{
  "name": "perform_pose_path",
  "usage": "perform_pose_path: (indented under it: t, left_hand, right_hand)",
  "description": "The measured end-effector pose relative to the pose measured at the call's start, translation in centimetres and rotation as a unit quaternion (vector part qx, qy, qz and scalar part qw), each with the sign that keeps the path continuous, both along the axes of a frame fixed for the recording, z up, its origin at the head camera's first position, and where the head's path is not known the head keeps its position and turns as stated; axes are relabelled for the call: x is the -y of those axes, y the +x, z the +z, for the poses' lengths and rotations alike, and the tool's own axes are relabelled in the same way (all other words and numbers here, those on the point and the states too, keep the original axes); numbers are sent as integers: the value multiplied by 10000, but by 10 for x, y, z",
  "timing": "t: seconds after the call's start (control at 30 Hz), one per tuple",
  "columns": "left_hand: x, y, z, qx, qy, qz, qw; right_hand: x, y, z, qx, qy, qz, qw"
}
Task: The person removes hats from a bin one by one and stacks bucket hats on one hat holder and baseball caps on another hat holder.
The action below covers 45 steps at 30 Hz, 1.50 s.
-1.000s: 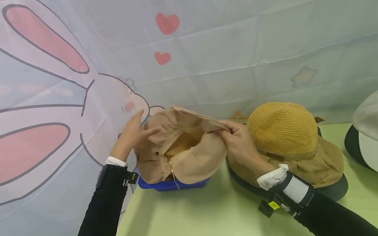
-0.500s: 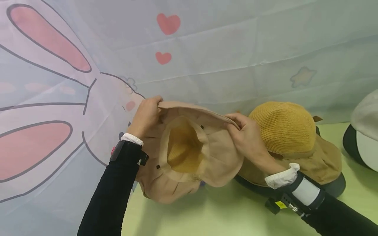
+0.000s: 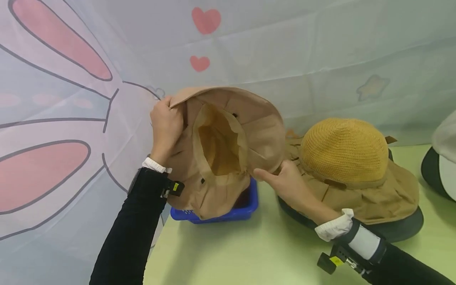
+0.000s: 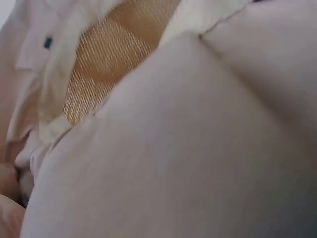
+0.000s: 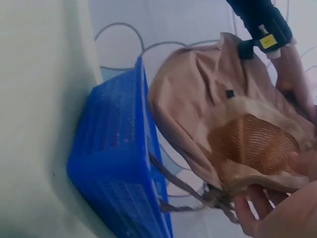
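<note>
A tan wide-brimmed sun hat is held up with its underside facing the head camera. Its yellow woven crown lining shows in the opening, ringed by a pale sweatband. My left hand grips the brim at its upper left. Lower on the other side, my right hand holds the brim edge, thumb on the inner face and fingers behind it. In the right wrist view, fingers curl under the hat's edge, and thin cords hang by the basket. Brim cloth fills most of the left wrist view.
Below the hat, a blue plastic basket stands on the green table. To the right lies a stack of hats topped by a yellow-crowned, brown-brimmed hat. A white and black cap sits at the far right. A printed cloth hangs behind.
The left hand, loose beside the hat a second ago, now grips its brim. The hat has been raised and tilted toward the camera, while the right hand has shifted down along the brim.
</note>
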<state>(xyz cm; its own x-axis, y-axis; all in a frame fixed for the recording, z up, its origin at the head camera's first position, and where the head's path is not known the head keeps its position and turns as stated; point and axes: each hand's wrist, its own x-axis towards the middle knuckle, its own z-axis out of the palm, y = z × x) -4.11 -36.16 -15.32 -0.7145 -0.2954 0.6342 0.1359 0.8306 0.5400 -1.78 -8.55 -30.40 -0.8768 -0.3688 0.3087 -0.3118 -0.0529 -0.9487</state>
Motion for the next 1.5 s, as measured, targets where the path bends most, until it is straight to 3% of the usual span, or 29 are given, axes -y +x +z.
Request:
perform_pose_path:
  t: [0.07, 0.13, 0.27, 0.33, 0.4, 0.53, 0.7, 0.83, 0.9, 0.97, 1.07, 1.13, 1.23, 1.3, 1.4, 1.5]
  left_hand:
    - [0, 4, -3, 174, 239, 194, 9994]
    - [0, 8, -9, 661, 304, 368, 9967]
    - [5, 11, -27, 1761, 188, 503, 9829]
    - [9, 11, -37, 2081, 305, 494, 9764]
    - [13, 11, -46, 2082, 360, 491, 9762]
    - [22, 11, -63, 1918, 357, 828, 9773]
    - [33, 12, -74, 1821, 182, 1075, 9772]
    - [40, 10, -74, 1701, -17, 1108, 9792]
    - [44, 11, -73, 1726, 168, 861, 9811]
    - [48, 16, -71, 1703, 589, 240, 9833]
    - [46, 26, -68, 1328, 1245, -769, 9803]
    - [40, 31, -67, 826, 1230, -1158, 9822]
    - [26, 31, -70, -98, 785, -1009, 9917]
    - [17, 28, -72, -592, 789, -876, 9913]
    - [7, 24, -74, -1030, 1282, -785, 9833]
    - [2, 23, -75, -1220, 1919, -763, 9708]
  right_hand:
    - [6, -2, -1, -123, 1, -183, 9998]
    - [10, -5, 0, -177, -292, -505, 9981]
    - [10, -10, 7, -259, -899, -1105, 9895]
    - [5, -11, 10, -373, -690, -1400, 9870]
    - [-3, -11, 11, -526, -224, -1727, 9833]
    - [-22, -12, 14, -983, 579, -2289, 9667]
    - [-39, -14, 21, -1496, 875, -2520, 9521]
    - [-44, -15, 25, -1560, 982, -2636, 9469]
    - [-44, -16, 25, -1538, 952, -2639, 9474]
    - [-42, -16, 26, -1516, 911, -2593, 9495]
    - [-40, -17, 30, -1493, 772, -2513, 9532]
    - [-40, -20, 34, -1511, 686, -2533, 9530]
    - [-42, -25, 39, -1484, 533, -2609, 9524]
    - [-44, -28, 40, -1405, 514, -2674, 9519]
    - [-42, -28, 36, -1043, 420, -2458, 9628]
    - [-38, -19, 26, -534, 373, -1955, 9785]
